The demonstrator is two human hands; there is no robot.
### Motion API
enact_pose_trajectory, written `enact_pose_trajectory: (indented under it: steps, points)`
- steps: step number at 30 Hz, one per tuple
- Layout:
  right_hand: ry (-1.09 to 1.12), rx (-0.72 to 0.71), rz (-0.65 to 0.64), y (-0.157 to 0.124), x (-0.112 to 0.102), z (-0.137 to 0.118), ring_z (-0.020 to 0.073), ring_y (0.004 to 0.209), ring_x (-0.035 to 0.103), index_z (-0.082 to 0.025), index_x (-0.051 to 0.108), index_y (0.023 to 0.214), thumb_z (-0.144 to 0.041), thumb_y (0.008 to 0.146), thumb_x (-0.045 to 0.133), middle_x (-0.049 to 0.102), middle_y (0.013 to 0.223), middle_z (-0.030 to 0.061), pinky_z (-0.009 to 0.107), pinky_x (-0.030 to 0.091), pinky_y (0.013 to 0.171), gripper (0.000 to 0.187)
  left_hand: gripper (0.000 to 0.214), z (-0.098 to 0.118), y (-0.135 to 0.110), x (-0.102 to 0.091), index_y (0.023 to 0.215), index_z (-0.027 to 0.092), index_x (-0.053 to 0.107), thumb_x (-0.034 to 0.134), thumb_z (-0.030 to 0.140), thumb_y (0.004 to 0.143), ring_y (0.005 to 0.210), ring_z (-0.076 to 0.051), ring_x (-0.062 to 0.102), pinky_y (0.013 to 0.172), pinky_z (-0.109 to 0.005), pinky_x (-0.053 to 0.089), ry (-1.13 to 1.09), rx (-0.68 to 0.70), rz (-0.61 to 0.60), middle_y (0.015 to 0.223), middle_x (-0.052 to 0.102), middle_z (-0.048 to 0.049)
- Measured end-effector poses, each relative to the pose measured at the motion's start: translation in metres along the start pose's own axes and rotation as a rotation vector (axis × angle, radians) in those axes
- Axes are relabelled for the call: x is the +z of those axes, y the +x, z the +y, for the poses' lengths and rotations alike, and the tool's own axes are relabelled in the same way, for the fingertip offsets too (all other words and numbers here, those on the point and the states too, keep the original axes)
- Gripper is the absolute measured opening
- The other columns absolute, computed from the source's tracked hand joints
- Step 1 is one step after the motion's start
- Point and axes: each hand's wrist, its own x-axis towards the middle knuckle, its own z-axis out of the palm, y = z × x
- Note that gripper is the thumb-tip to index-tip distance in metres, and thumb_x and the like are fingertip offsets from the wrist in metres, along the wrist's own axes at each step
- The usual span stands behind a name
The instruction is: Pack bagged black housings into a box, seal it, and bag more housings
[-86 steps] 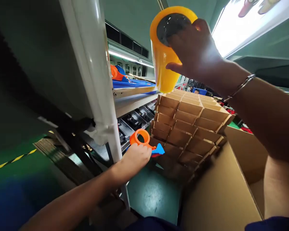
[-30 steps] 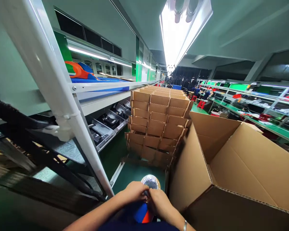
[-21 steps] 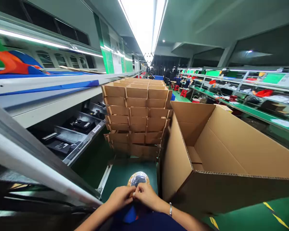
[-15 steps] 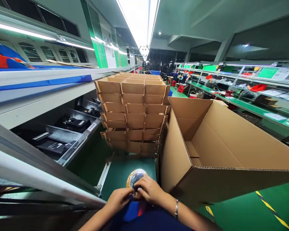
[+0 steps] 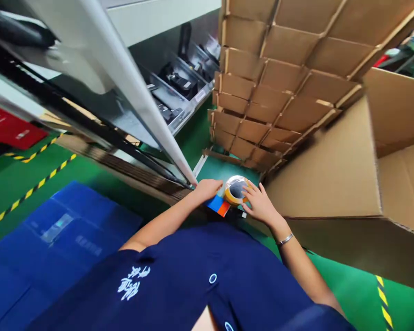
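A roll of packing tape, yellowish with a shiny rim and a dark centre, is in front of my body above a green surface. My right hand grips its right side, fingers over the rim and thumb lower down. Just left of the roll, my left hand has its fingers curled closed; what they pinch, if anything, is hidden. Below the roll, between my hands, a blue and orange piece shows, with a small dark part to its right.
Stacked cardboard dividers rise ahead. An open cardboard box stands on the right. Left are a metal post, a shelf with bins of black parts and a large blue box on the green floor.
My view has tipped downward and swung left. My hands have moved apart: the left is now beside the tape roll, while the right has shifted to the roll's right side.
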Motion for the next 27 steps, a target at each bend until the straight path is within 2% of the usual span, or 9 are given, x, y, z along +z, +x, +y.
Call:
enact_pose_trajectory:
  steps: [3, 6, 10, 13, 15, 18, 20, 24, 27]
  points:
    - [-0.084, 0.09, -0.039, 0.02, 0.005, -0.034, 0.0308, 0.12, 0.056, -0.007, 0.066, 0.119, -0.04, 0.093, 0.061, 0.065, 0.114, 0.0194, 0.055, 0.029, 0.118, 0.042, 0.036, 0.008, -0.002, 0.002, 0.124, 0.02, 0.06, 0.036, 0.036, 0.103, 0.103, -0.029, 0.071, 0.086, -0.038, 0.052, -0.009, -0.011, 0.021, 0.11, 0.073, -0.0134]
    - [-0.132, 0.164, -0.067, 0.03, 0.012, -0.048, 0.0272, 0.102, 0.061, -0.008, 0.069, 0.103, -0.033, 0.096, 0.056, 0.067, 0.098, 0.017, 0.053, 0.032, 0.116, 0.029, 0.034, 0.01, -0.004, -0.005, 0.126, 0.016, 0.058, 0.036, 0.025, 0.103, 0.104, -0.028, 0.071, 0.086, -0.037, 0.053, -0.004, -0.036, 0.042, 0.108, 0.073, -0.015]
    - [-0.127, 0.048, -0.054, 0.001, 0.013, -0.011, 0.0245, 0.11, 0.059, -0.014, 0.069, 0.103, -0.022, 0.096, 0.054, 0.067, 0.105, 0.0113, 0.055, 0.023, 0.12, 0.019, 0.034, 0.009, 0.003, -0.013, 0.123, 0.011, 0.061, 0.036, 0.014, 0.1, 0.108, -0.03, 0.07, 0.086, -0.038, 0.054, -0.011, -0.076, 0.039, 0.11, 0.072, -0.0189]
    - [-0.152, 0.052, 0.013, -0.022, 0.008, 0.013, 0.0266, 0.127, 0.051, -0.017, 0.068, 0.114, -0.014, 0.094, 0.05, 0.064, 0.123, 0.0118, 0.056, 0.026, 0.118, 0.027, 0.034, 0.012, 0.01, -0.012, 0.12, 0.01, 0.063, 0.036, 0.01, 0.099, 0.111, -0.03, 0.069, 0.088, -0.038, 0.054, -0.024, -0.08, 0.027, 0.112, 0.071, -0.0199]
    - [-0.171, 0.071, 0.026, -0.019, 0.007, 0.007, 0.0289, 0.127, 0.051, -0.015, 0.067, 0.116, -0.019, 0.093, 0.055, 0.062, 0.125, 0.0137, 0.053, 0.029, 0.116, 0.026, 0.034, 0.016, 0.012, -0.009, 0.121, 0.011, 0.063, 0.037, 0.01, 0.099, 0.112, -0.029, 0.069, 0.09, -0.038, 0.054, -0.029, -0.069, 0.02, 0.113, 0.071, -0.0189]
    - [-0.174, 0.16, -0.005, 0.001, 0.011, -0.023, 0.0298, 0.105, 0.059, -0.008, 0.068, 0.106, -0.036, 0.093, 0.06, 0.065, 0.105, 0.0185, 0.049, 0.039, 0.107, 0.032, 0.03, 0.022, 0.017, -0.004, 0.124, 0.011, 0.062, 0.042, 0.017, 0.102, 0.109, -0.025, 0.069, 0.092, -0.039, 0.055, -0.025, -0.07, 0.015, 0.114, 0.071, -0.0163]
    - [-0.175, 0.23, -0.013, 0.008, 0.013, -0.034, 0.0289, 0.095, 0.06, -0.007, 0.067, 0.099, -0.038, 0.095, 0.056, 0.065, 0.096, 0.019, 0.047, 0.043, 0.099, 0.033, 0.028, 0.023, 0.023, -0.004, 0.123, 0.012, 0.062, 0.049, 0.025, 0.102, 0.107, -0.023, 0.069, 0.093, -0.042, 0.056, -0.019, -0.087, 0.014, 0.116, 0.071, -0.0131]
    - [-0.121, 0.159, -0.04, -0.024, 0.011, -0.006, 0.0248, 0.105, 0.059, -0.013, 0.066, 0.102, -0.027, 0.093, 0.059, 0.066, 0.102, 0.0115, 0.047, 0.034, 0.112, 0.018, 0.032, 0.014, 0.036, -0.008, 0.123, 0.013, 0.062, 0.059, 0.033, 0.098, 0.107, -0.022, 0.067, 0.093, -0.044, 0.057, -0.014, -0.157, 0.011, 0.12, 0.068, -0.0104]
    - [-0.109, 0.125, -0.053, -0.055, 0.007, 0.019, 0.0225, 0.108, 0.059, -0.015, 0.066, 0.104, -0.016, 0.092, 0.053, 0.065, 0.11, 0.0108, 0.05, 0.029, 0.116, 0.018, 0.034, 0.01, 0.045, -0.011, 0.124, 0.014, 0.062, 0.06, 0.035, 0.097, 0.111, -0.023, 0.066, 0.095, -0.046, 0.056, -0.021, -0.175, 0.005, 0.123, 0.066, -0.011]
